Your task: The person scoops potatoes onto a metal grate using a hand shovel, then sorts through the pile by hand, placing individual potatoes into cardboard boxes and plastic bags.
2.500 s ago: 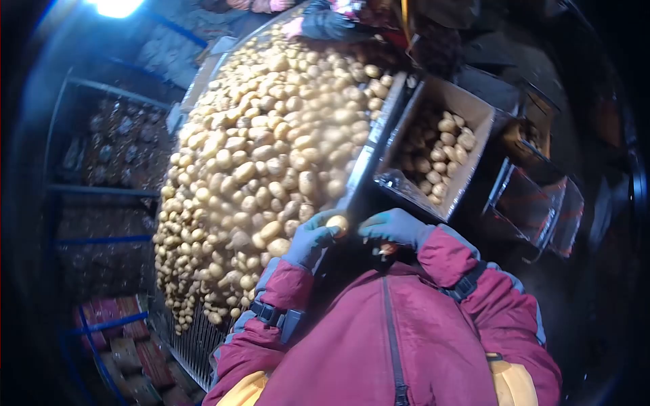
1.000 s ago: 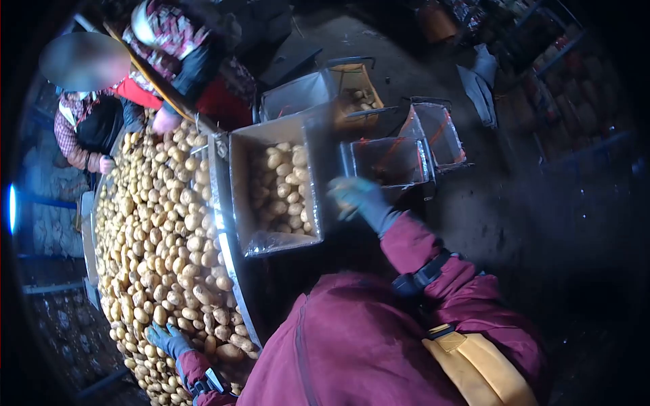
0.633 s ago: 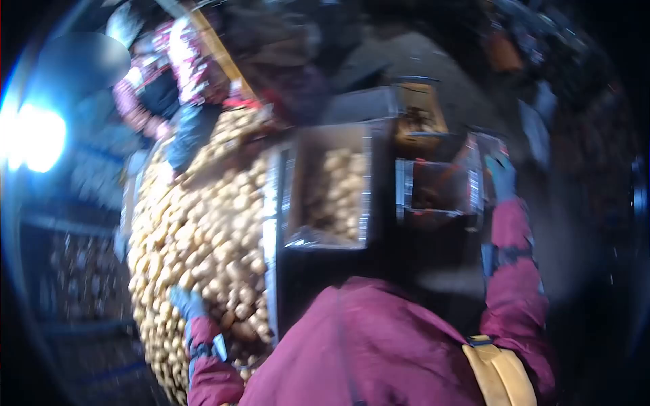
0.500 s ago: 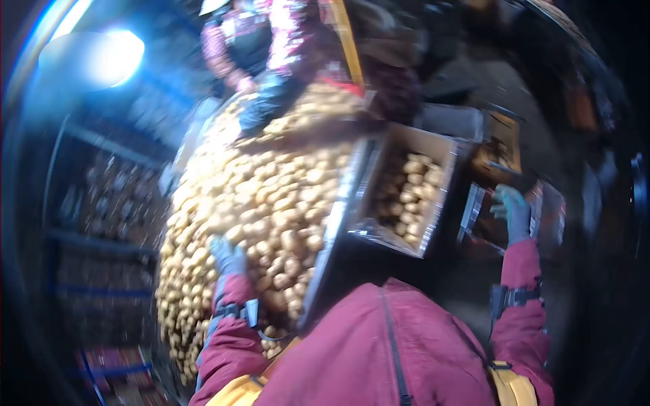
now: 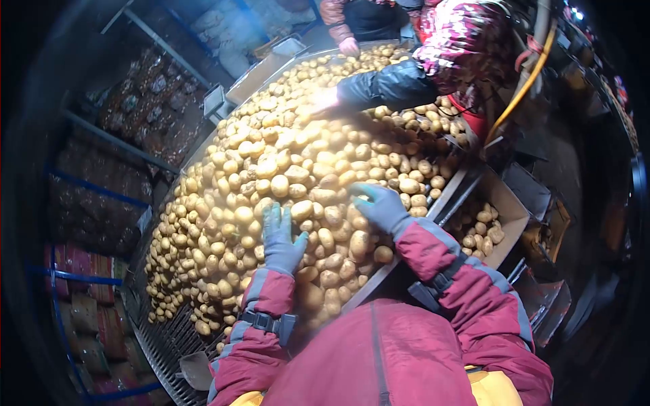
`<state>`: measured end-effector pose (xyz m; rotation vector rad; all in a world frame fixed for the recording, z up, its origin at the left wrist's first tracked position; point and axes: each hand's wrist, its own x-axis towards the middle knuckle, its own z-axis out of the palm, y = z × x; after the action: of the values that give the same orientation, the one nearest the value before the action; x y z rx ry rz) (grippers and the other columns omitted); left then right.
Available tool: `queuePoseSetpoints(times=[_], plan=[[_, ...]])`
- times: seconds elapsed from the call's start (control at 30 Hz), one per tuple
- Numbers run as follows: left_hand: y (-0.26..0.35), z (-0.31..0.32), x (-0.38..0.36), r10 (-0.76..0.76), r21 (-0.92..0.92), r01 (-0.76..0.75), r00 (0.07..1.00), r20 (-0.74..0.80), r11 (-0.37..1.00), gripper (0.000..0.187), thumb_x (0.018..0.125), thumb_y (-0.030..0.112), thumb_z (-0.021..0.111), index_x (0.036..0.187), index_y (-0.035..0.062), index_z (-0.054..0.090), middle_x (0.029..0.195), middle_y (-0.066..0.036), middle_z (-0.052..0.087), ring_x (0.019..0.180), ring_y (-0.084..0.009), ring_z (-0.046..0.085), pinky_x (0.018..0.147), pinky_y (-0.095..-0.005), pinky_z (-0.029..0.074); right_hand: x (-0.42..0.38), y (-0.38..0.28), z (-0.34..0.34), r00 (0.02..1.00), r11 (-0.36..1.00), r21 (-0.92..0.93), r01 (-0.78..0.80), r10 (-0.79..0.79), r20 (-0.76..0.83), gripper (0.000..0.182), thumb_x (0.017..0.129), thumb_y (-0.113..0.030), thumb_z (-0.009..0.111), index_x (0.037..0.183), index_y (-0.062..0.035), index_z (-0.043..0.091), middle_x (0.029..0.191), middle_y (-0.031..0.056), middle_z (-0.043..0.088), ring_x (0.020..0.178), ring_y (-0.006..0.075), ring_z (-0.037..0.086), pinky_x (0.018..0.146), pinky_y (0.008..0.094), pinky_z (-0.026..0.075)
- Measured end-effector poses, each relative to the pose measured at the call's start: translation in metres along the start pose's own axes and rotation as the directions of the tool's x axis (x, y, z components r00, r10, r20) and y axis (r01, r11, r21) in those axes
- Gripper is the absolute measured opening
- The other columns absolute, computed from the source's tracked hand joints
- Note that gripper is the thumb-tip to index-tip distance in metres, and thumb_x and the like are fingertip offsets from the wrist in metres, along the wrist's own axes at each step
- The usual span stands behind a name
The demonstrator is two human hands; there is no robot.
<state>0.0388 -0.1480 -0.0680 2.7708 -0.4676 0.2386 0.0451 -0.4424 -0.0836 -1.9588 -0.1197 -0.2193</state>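
Many potatoes (image 5: 271, 166) lie piled across a wide sorting table (image 5: 379, 279) with a metal edge. My left hand (image 5: 281, 240), in a grey-green glove, rests on the pile with its fingers spread and holds nothing. To its right, my right hand (image 5: 380, 208) wears a similar glove and reaches over the potatoes near the table's right edge. Its fingers are curved apart over the pile, and nothing shows in its grasp.
Across the table a co-worker's dark sleeve (image 5: 389, 86) reaches over the potatoes, and another person's hand (image 5: 349, 47) is at the far edge. A box (image 5: 511, 203) with potatoes stands at right. A slatted rack (image 5: 166, 338) shows at lower left.
My right hand has moved from above the boxes at right onto the potato pile. The view has turned right, and the co-worker's arm now stretches left over the potatoes.
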Motion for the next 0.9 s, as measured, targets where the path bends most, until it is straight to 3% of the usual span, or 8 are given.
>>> queuePoseSetpoints(times=[0.17, 0.43, 0.53, 0.6, 0.63, 0.67, 0.77, 0.9], plan=[[0.003, -0.011, 0.002, -0.025, -0.042, 0.027, 0.998, 0.065, 0.999, 0.083, 0.08, 0.026, 0.078, 0.153, 0.0079, 0.043, 0.162, -0.021, 0.031, 0.152, -0.0423, 0.022, 0.124, -0.0507, 0.022, 0.055, 0.025, 0.036, 0.99, 0.931, -0.338, 0.14, -0.12, 0.081, 0.043, 0.09, -0.017, 0.064, 0.132, -0.0068, 0.062, 0.132, 0.0178, 0.063, 0.123, 0.0356, 0.058, 0.108, 0.0427, 0.045], [0.003, -0.038, 0.001, -0.058, -0.172, 0.068, 0.996, 0.065, 0.983, 0.075, 0.085, 0.021, 0.073, 0.153, 0.0076, 0.044, 0.159, -0.024, 0.035, 0.151, -0.0431, 0.026, 0.124, -0.0506, 0.024, 0.063, 0.068, 0.013, 0.984, 0.848, -0.502, 0.169, -0.119, 0.129, 0.053, 0.089, -0.025, 0.07, 0.139, -0.0138, 0.059, 0.141, 0.0146, 0.059, 0.13, 0.0328, 0.055, 0.11, 0.0415, 0.044], [-0.016, -0.041, -0.026, -0.104, -0.031, 0.103, 0.994, -0.043, 0.994, 0.075, 0.084, 0.019, 0.073, 0.152, 0.0055, 0.044, 0.158, -0.025, 0.036, 0.149, -0.0419, 0.03, 0.123, -0.0506, 0.025, 0.086, 0.087, -0.019, 0.954, 0.843, -0.536, 0.051, 0.117, 0.275, 0.05, 0.085, -0.023, 0.071, 0.134, -0.0138, 0.063, 0.136, 0.0141, 0.062, 0.125, 0.0331, 0.059, 0.106, 0.0419, 0.046], [-0.029, -0.048, -0.038, -0.175, 0.104, 0.186, 0.979, -0.103, 0.977, 0.076, 0.084, 0.019, 0.074, 0.152, 0.0043, 0.043, 0.158, -0.025, 0.035, 0.148, -0.0413, 0.031, 0.123, -0.0504, 0.025, 0.078, 0.124, -0.04, 0.974, 0.808, -0.555, 0.198, -0.225, 0.019, 0.045, 0.083, -0.021, 0.072, 0.127, -0.0147, 0.066, 0.129, 0.0114, 0.066, 0.119, 0.0332, 0.061, 0.1, 0.0419, 0.049], [-0.037, -0.043, -0.048, -0.254, 0.122, 0.267, 0.961, -0.113, 0.956, 0.076, 0.086, 0.019, 0.073, 0.152, 0.0021, 0.041, 0.16, -0.025, 0.032, 0.148, -0.0417, 0.031, 0.123, -0.0505, 0.025, 0.084, 0.13, -0.052, 0.996, 0.773, -0.628, 0.088, -0.062, 0.064, 0.045, 0.085, -0.021, 0.072, 0.129, -0.0139, 0.065, 0.13, 0.0111, 0.065, 0.121, 0.0334, 0.06, 0.102, 0.0423, 0.048], [-0.047, -0.033, -0.051, -0.287, 0.045, 0.294, 0.951, -0.116, 0.955, 0.076, 0.087, 0.019, 0.073, 0.153, 0.0016, 0.04, 0.161, -0.024, 0.031, 0.148, -0.042, 0.03, 0.123, -0.0502, 0.025, 0.082, 0.134, -0.059, 0.988, 0.701, -0.705, 0.107, -0.156, -0.004, 0.042, 0.086, -0.022, 0.072, 0.126, -0.0124, 0.067, 0.129, 0.0129, 0.066, 0.119, 0.0336, 0.062, 0.101, 0.0425, 0.049], [-0.054, -0.018, -0.057, -0.374, -0.093, 0.365, 0.922, -0.099, 0.926, 0.074, 0.091, 0.018, 0.07, 0.154, -0.0014, 0.037, 0.163, -0.024, 0.026, 0.149, -0.0431, 0.029, 0.122, -0.049, 0.026, 0.094, 0.139, -0.077, 0.999, 0.854, -0.519, -0.041, 0.029, -0.031, 0.029, 0.087, -0.022, 0.072, 0.113, -0.0112, 0.072, 0.113, 0.0125, 0.071, 0.105, 0.0332, 0.067, 0.092, 0.042, 0.053], [-0.057, -0.003, -0.047, -0.401, 0.022, 0.411, 0.9, -0.167, 0.912, 0.073, 0.092, 0.018, 0.07, 0.153, -0.0032, 0.037, 0.163, -0.024, 0.025, 0.149, -0.043, 0.029, 0.122, -0.048, 0.027, 0.123, 0.111, -0.049, 0.984, 0.916, -0.394, 0.07, -0.128, -0.122, 0.024, 0.087, -0.02, 0.07, 0.109, -0.0109, 0.072, 0.107, 0.0121, 0.071, 0.101, 0.0329, 0.067, 0.091, 0.0416, 0.053]])
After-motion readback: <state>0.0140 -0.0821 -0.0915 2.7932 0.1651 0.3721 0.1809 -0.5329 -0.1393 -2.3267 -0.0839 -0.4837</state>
